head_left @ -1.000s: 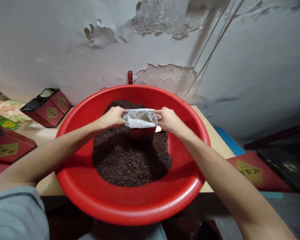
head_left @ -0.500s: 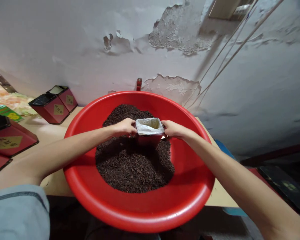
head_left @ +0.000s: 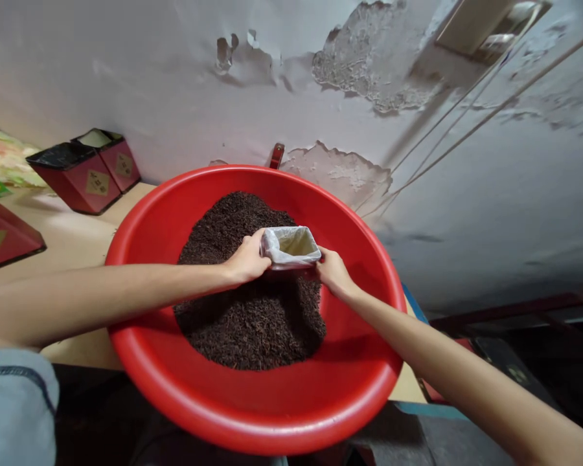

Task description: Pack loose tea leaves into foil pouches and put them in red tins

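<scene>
Between my two hands is a red tin [head_left: 291, 274] with a clear plastic liner bag [head_left: 291, 260] folded over its rim. My left hand [head_left: 249, 257] is closed on the left side of the tin, thumb in front. On the other side, my right hand [head_left: 333, 270] grips the right edge, its fingertips partly hidden. The tin's mouth faces up and toward me, and I see a yellowish inside. Under it lies a heap of dark loose tea leaves [head_left: 252, 333] in a large red basin [head_left: 252, 424].
Red tins with yellow labels [head_left: 94, 182] stand on the wooden table [head_left: 63, 223] at the left, one cut off by the frame edge [head_left: 10, 233]. Behind the basin rises a peeling wall [head_left: 184, 116] with cords [head_left: 466, 133]. A dark-topped red box [head_left: 505, 362] lies at the right.
The tin has risen a little off the tea leaves and tilted so that more of its inside shows. My left hand now wraps further round its side. The camera view has shifted and turned slightly.
</scene>
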`<state>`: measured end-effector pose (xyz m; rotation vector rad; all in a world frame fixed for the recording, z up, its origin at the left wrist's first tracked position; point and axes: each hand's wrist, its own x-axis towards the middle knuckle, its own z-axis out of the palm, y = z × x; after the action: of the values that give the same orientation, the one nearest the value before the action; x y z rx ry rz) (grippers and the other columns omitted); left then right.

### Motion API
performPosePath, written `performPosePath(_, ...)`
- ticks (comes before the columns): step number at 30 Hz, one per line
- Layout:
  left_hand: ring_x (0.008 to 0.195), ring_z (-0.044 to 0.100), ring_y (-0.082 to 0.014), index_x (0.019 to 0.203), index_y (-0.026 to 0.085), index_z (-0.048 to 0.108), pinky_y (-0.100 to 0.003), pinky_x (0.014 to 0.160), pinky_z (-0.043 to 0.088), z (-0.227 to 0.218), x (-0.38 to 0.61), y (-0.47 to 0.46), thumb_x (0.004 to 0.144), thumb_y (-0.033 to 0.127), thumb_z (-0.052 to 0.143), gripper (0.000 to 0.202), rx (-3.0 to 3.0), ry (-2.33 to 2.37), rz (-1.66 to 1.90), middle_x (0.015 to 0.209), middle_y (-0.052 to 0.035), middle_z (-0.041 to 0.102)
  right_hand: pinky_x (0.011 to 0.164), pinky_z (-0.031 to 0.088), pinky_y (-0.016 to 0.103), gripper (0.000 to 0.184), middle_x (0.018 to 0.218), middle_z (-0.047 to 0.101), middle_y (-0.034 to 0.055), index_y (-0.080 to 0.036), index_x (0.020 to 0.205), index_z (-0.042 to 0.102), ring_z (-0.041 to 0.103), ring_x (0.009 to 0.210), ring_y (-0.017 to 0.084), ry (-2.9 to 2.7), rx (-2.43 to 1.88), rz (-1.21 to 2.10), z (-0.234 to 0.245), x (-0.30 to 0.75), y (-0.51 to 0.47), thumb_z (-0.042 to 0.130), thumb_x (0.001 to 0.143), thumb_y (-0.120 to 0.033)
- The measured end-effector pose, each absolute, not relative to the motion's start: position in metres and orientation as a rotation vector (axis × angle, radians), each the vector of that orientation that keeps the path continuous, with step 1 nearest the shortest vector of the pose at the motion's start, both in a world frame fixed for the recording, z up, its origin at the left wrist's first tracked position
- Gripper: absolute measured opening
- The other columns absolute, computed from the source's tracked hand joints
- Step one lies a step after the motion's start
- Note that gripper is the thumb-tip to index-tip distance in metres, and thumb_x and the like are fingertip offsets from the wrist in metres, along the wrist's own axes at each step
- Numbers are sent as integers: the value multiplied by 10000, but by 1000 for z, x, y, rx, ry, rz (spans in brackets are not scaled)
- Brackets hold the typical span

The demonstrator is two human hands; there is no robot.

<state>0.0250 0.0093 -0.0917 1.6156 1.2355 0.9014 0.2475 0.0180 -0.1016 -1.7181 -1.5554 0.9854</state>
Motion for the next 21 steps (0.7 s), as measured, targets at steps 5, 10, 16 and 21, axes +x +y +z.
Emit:
performPosePath(5, 1268, 644, -237, 1468, 169, 482, -325, 1112, 487, -112, 19, 14, 699, 0, 618, 799, 1665, 1289, 759, 1363, -107, 683, 544, 571, 248, 334, 678, 699, 9, -140, 968, 691, 611, 497, 129, -1359, -1673, 1202, -107, 251, 26, 505, 701, -63)
performPosePath(10, 1157, 699, -308, 1432, 130, 520, -336, 960, 550, -107, 20, 20, 713, 31, 623, 732, 1775, 1494, 416, 1244, -173, 724, 518, 546, 254, 159, 532, 604, -23, -168, 728, 619, 564, 465, 128, -1459, -1842, 1245, -105, 249, 32, 533, 627, -80)
performPosePath(16, 937, 760, -324, 1567, 75, 345, -337, 747, 591, -90, 17, 25, 714, 58, 642, 903, 1771, 1505, 122, 1259, -229, 705, 655, 560, 298, 149, 609, 652, 37, -135, 716, 692, 620, 588, 169, -1860, -1965, 932, -77, 256, 49, 590, 652, -47)
performPosePath(21, 1238, 634, -428, 1641, 5, 5, -426, 942, 559, -57, -4, 39, 703, 125, 688, 1166, 2127, 1574, 60, 1584, -380, 334, 873, 547, 324, 275, 1001, 771, 104, -156, 1059, 776, 702, 867, 201, -2219, -1554, 42, -21, 239, 59, 574, 873, -169)
